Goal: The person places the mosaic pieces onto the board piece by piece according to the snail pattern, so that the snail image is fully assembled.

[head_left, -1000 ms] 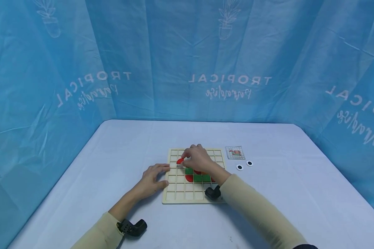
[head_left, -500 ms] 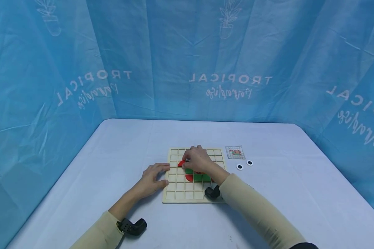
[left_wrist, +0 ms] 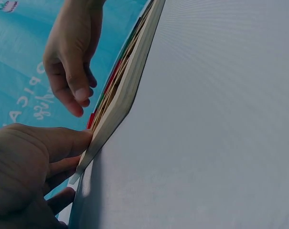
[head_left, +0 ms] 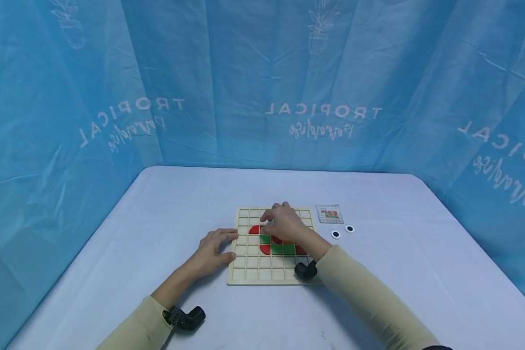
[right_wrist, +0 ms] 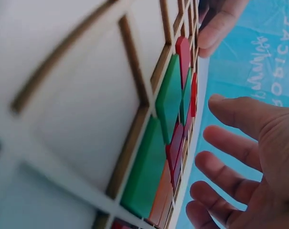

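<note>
A pale wooden grid board (head_left: 252,275) lies on the table, with red, green and orange tiles set in its cells. A red quarter-round tile (head_left: 254,230) sits in the upper left part of the pattern; below it are a green tile (head_left: 265,239) and a red rounded tile (head_left: 265,249). My right hand (head_left: 286,224) hovers just above the board, partly hiding the pattern; in the right wrist view its fingers (right_wrist: 225,180) are loosely bent and hold nothing. Along the board's left edge rests my left hand (head_left: 212,253), thumb and fingers touching the rim.
Right of the board lies a small printed card (head_left: 330,214) with a gridded coloured picture. Two white discs with black centres, one nearer (head_left: 335,234) and one farther (head_left: 349,228), lie below it. A blue printed curtain (head_left: 262,73) surrounds the white table (head_left: 192,194).
The red quarter-round tile came down into the grid, and my right hand has let go of it and drawn slightly right. My left hand stays at the board's edge.
</note>
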Demonstrator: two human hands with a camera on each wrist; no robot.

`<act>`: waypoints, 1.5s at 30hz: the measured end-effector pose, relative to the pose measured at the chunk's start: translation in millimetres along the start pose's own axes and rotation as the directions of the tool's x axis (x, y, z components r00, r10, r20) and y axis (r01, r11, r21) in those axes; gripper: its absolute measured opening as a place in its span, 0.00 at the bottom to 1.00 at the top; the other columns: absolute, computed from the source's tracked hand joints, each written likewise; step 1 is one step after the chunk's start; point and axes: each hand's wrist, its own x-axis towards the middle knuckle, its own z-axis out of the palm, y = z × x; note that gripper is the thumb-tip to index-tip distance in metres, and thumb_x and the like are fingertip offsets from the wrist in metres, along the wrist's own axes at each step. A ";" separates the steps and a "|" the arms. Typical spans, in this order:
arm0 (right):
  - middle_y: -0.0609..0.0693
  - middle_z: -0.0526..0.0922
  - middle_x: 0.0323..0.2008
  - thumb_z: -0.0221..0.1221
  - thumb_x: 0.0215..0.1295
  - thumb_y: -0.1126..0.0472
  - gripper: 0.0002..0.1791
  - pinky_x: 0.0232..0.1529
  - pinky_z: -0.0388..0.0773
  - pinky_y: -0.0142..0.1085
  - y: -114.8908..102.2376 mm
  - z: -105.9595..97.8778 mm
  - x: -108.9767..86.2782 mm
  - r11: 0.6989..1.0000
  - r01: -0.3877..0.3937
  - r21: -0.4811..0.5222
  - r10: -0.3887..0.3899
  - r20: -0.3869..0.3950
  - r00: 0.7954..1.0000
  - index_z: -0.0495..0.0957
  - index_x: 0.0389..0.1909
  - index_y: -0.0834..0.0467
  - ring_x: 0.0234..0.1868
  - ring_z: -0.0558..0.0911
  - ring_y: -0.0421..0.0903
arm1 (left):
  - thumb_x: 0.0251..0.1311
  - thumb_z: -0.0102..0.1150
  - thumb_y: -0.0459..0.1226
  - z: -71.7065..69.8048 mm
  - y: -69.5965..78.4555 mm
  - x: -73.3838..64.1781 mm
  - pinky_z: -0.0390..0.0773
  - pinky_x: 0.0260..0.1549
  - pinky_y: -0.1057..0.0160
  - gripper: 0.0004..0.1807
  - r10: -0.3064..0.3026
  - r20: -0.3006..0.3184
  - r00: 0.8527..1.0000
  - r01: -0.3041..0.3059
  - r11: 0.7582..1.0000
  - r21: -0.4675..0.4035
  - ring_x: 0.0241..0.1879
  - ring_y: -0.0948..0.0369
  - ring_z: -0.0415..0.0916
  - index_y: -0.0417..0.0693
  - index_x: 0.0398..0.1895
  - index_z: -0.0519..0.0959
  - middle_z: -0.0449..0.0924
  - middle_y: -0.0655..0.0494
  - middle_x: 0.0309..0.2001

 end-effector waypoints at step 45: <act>0.61 0.77 0.48 0.63 0.56 0.54 0.22 0.42 0.72 0.45 173.9 -45.2 -100.4 0.908 -0.389 0.157 0.407 -0.105 0.907 0.79 0.49 0.60 0.48 0.68 0.55 | 0.54 0.63 0.35 -0.9 -1.3 -0.5 0.36 0.70 0.40 0.27 0.034 -0.001 0.999 -0.034 0.999 0.008 0.71 0.46 0.52 0.42 0.59 0.72 0.66 0.49 0.66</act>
